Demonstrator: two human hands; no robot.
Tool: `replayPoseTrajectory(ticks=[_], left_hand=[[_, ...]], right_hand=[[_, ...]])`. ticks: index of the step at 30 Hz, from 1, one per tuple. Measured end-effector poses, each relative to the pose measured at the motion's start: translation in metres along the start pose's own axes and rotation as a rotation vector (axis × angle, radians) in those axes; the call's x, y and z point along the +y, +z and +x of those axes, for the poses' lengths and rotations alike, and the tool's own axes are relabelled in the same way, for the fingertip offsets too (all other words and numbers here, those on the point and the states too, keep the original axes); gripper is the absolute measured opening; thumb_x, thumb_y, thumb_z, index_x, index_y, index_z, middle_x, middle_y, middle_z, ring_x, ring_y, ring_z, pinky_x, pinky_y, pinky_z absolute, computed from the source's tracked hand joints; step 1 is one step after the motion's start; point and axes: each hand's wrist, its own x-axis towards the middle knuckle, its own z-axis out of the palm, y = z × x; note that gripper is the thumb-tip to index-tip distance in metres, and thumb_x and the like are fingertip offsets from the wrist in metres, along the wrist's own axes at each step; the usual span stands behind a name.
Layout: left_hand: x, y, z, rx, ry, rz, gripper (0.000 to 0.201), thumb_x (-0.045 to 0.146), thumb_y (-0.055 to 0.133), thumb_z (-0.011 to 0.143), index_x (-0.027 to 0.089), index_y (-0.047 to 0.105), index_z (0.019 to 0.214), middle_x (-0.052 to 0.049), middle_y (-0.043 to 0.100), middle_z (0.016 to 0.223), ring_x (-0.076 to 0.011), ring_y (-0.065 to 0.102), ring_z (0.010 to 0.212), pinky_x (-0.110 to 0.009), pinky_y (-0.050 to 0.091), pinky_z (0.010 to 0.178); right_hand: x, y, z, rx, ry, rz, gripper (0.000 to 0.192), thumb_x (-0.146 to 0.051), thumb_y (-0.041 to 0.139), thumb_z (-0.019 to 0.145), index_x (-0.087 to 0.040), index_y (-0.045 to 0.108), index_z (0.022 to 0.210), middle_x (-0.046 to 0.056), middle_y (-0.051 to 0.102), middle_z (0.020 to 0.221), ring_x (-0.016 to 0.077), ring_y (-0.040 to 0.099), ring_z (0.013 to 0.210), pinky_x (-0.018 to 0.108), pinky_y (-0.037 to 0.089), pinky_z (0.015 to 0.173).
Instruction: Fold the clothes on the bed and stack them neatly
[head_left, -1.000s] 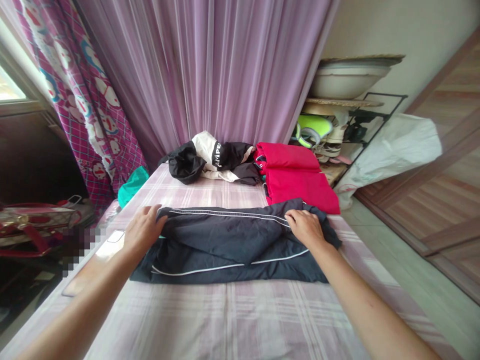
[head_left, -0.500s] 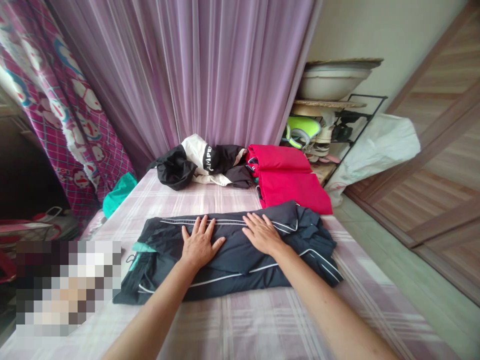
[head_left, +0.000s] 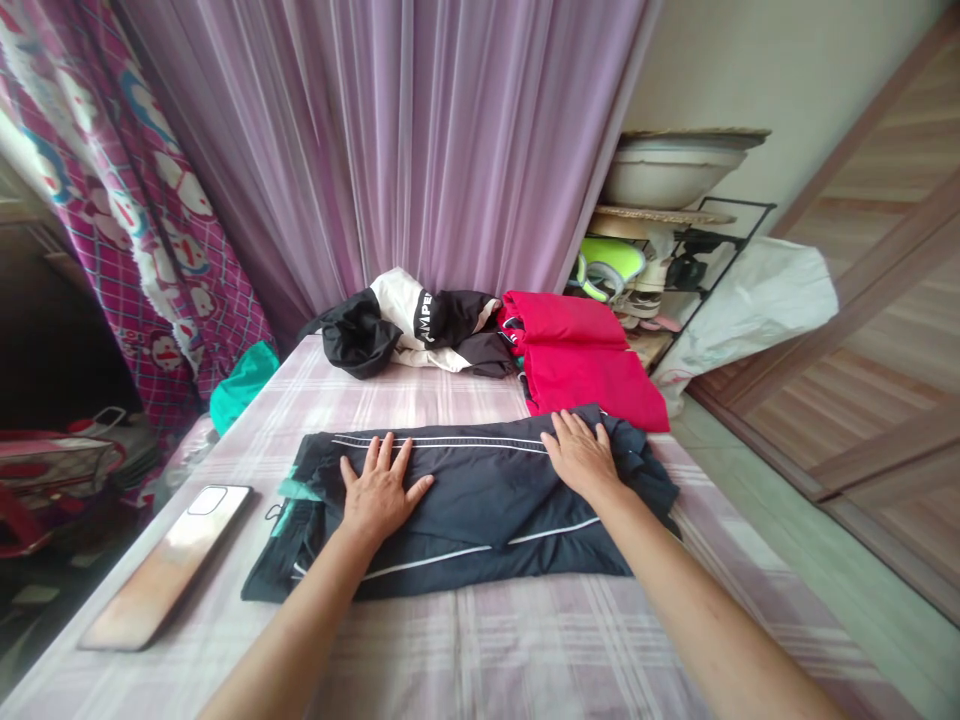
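Observation:
Dark navy trousers (head_left: 480,500) with white piping lie folded lengthwise across the plaid-covered surface, a teal lining showing at their left end. My left hand (head_left: 380,492) rests flat on the left part of the cloth, fingers spread. Toward the right end, my right hand (head_left: 583,458) also lies palm down on the trousers, near the far edge, with its fingers stretched out. Some of the right end is hidden behind my right forearm. Neither hand grips the fabric.
Behind the trousers lie folded red clothes (head_left: 581,365) and a crumpled black-and-white garment (head_left: 397,320). A phone (head_left: 169,570) lies at the left. Teal cloth (head_left: 244,385) hangs by the left edge. A rack (head_left: 739,245) with basins and shoes stands beyond the right corner.
My right hand has slid right along the trousers toward their right end. My left hand has shifted slightly left; both stay flat on the cloth.

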Motion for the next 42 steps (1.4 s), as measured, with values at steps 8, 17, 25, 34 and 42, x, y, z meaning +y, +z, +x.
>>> replayPoseTrajectory(ticks=[8,17,25,34,42], left_hand=[[-0.005,0.002,0.001,-0.008,0.039,-0.026,0.075,0.071,0.025,0.091,0.030,0.031,0.153,-0.009,0.025,0.162,-0.0355,0.020,0.149,-0.076,0.011,0.111],[-0.075,-0.007,-0.001,0.059,-0.027,0.071,0.067,0.056,0.032,0.096,0.018,0.036,0.152,-0.009,0.029,0.161,-0.0274,0.023,0.150,-0.055,0.019,0.119],[-0.074,-0.002,0.003,0.038,0.066,0.070,0.067,0.053,0.032,0.096,0.013,0.039,0.149,-0.011,0.036,0.157,-0.0283,0.026,0.149,-0.055,0.018,0.120],[-0.075,-0.017,0.005,-0.075,0.042,0.026,0.062,0.050,0.030,0.097,0.023,0.033,0.152,-0.007,0.032,0.160,-0.0293,0.024,0.149,-0.064,0.020,0.116],[-0.075,-0.011,0.011,0.019,0.019,0.070,0.062,0.049,0.033,0.097,0.019,0.039,0.150,-0.009,0.034,0.159,-0.0306,0.023,0.149,-0.057,0.022,0.117]], right_hand=[[-0.079,0.007,-0.025,-0.190,-0.261,0.053,0.054,-0.045,0.031,0.101,-0.027,0.040,0.151,0.008,0.036,0.158,0.0251,0.029,0.146,0.055,0.016,0.118],[-0.049,0.019,-0.030,-0.190,-0.198,0.005,0.052,-0.040,0.027,0.102,-0.026,0.041,0.150,0.005,0.038,0.157,0.0217,0.031,0.145,0.052,0.016,0.120],[-0.101,-0.010,-0.030,-0.136,-0.200,0.082,0.052,-0.040,0.029,0.102,-0.023,0.041,0.150,0.008,0.035,0.158,0.0229,0.028,0.146,0.052,0.016,0.119],[-0.129,0.012,-0.053,-0.172,-0.296,0.107,0.054,-0.047,0.032,0.101,-0.025,0.044,0.148,0.010,0.032,0.159,0.0261,0.026,0.147,0.054,0.012,0.119],[-0.127,0.004,-0.048,-0.209,-0.309,0.147,0.054,-0.048,0.033,0.100,-0.026,0.044,0.148,0.009,0.034,0.159,0.0251,0.027,0.147,0.052,0.014,0.119]])
